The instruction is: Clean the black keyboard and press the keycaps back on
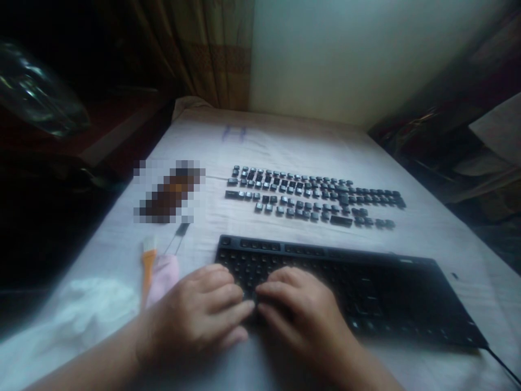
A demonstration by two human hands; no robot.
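A black keyboard (358,293) lies on the white cloth in front of me, with many of its keycaps off. My left hand (203,315) is closed over the keyboard's left end, fingers curled on its edge and index finger reaching inward. My right hand (299,309) rests over the lower left part of the keys, its thumb and fingers drawn together. Both hands' fingertips nearly meet there; anything small between the right fingertips is hidden. Beyond the keyboard, loose black keycaps (299,187) lie in rows that follow a keyboard layout.
Left of the keyboard lie a brush with an orange handle (147,271), a pink cloth (165,274), tweezers (179,236) and a crumpled white cloth (97,304). A pixelated brown item (171,193) is behind them. One small dark piece (455,276) and the cable (502,366) are at right.
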